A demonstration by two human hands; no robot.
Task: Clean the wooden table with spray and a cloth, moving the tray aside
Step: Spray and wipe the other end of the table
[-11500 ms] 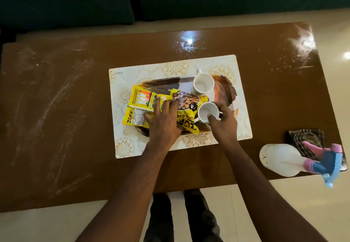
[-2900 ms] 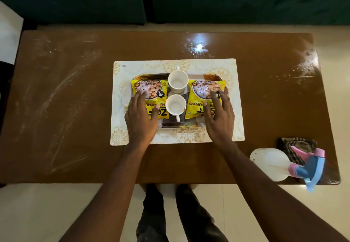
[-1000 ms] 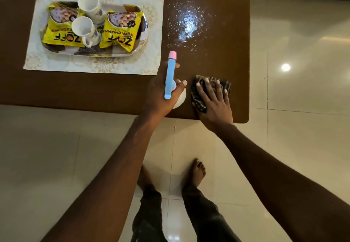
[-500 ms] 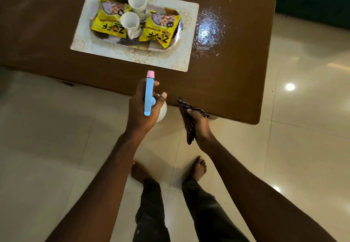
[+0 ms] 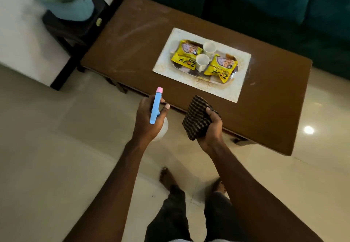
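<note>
L hand (image 5: 147, 116) curls round the spray bottle (image 5: 156, 105), R hand (image 5: 212, 130) grips the folded cloth (image 5: 196, 117), both just off the table (image 5: 132, 52) edge. Tray (image 5: 214, 79) sits mid-table on its mat (image 5: 164, 65). Best to spray the dusty bare wood, away from the snacks (image 5: 184, 58), then wipe w/ long strokes

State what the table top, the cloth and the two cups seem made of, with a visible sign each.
Table top: likely varnished wood; brown, glossy, smeared.
Cloth: woven fabric; checked, folds softly.
Cups: probably glazed ceramic, perhaps plastic; white, smooth.
</note>
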